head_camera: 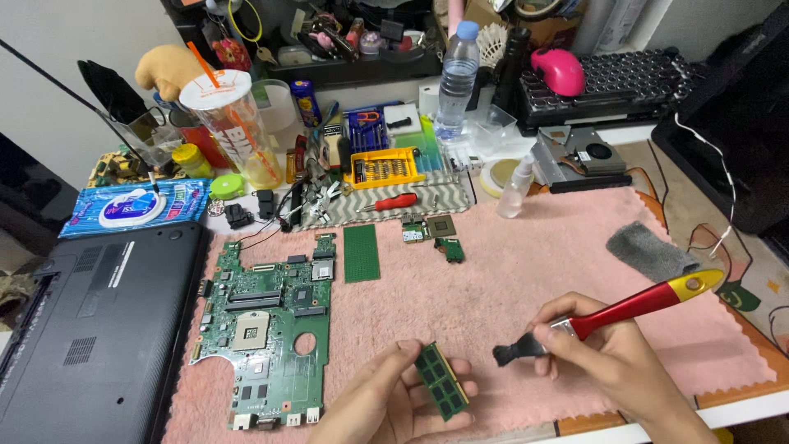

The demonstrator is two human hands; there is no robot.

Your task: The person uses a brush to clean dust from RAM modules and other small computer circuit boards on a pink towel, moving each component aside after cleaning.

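On the pink mat, green motherboard lies left (black laptop base beside it). Your right hand grips a red-handled brush; your left hand pinches a green memory stick, bristles just beside it.

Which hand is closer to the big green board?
Left. The left hand, holding a small memory stick, is just right of the big green board. The right hand, holding a brush, is farther right.

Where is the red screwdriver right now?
In the head view, the red screwdriver lies on the zigzag-patterned cloth at the far edge of the pink mat, just below the yellow bit case.
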